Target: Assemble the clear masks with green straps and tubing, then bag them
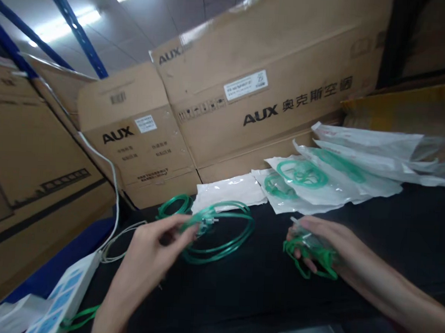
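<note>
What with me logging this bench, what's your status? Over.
Left fingers pinching coiled green tubing. Right fingers gripping clear plastic with green strap. White packets behind, not blocking.

The bare left hand (156,245) pinches, well apart from the curled bare right hand (327,231), whose forearm (391,289) slants.

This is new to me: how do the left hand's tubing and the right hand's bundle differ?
The tubing forms wide, open loops; the bundle is bunched compactly. The left hand pinches the tubing at one side; the right hand clasps the bundle. Both show green and clear parts.
</note>
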Demonstrator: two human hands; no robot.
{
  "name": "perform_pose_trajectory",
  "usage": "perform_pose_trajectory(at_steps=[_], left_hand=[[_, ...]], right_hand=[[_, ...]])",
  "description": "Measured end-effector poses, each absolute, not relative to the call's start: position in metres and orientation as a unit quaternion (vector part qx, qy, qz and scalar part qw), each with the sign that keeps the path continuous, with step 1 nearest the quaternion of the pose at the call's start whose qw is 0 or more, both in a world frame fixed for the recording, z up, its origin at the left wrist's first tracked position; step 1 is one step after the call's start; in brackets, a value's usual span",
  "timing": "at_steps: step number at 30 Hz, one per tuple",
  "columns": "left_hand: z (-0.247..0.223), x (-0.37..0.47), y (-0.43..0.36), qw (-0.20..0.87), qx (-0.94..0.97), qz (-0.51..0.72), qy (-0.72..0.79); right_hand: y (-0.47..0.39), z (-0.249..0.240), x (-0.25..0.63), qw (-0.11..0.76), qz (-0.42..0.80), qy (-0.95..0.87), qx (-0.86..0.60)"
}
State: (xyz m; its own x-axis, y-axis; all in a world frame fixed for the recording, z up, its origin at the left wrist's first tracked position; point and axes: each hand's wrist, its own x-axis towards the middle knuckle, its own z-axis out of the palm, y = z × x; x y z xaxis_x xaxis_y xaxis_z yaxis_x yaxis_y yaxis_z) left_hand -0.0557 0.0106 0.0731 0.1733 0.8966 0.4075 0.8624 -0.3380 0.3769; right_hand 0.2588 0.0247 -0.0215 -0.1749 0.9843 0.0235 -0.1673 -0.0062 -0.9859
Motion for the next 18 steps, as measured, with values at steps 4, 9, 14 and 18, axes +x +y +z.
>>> perform_pose_trajectory(at_steps=[4,9,14,18], left_hand=[[0.114,-0.078,0.044,0.038,0.702,0.352,0.618],[0.142,-0.120,0.076,-0.056,0.664,0.330,0.669],[0.148,-0.148,0.110,-0.144,0.617,0.257,0.730],[0.126,-0.152,0.131,-0.179,0.616,0.198,0.741]], right_hand=[[0.021,-0.015,0.255,0.474,0.617,-0.511,-0.365],[0.017,-0.011,0.254,0.468,0.617,-0.525,-0.353],[0.019,-0.017,0.256,0.445,0.615,-0.557,-0.336],[0.021,-0.021,0.257,0.438,0.611,-0.567,-0.337]])
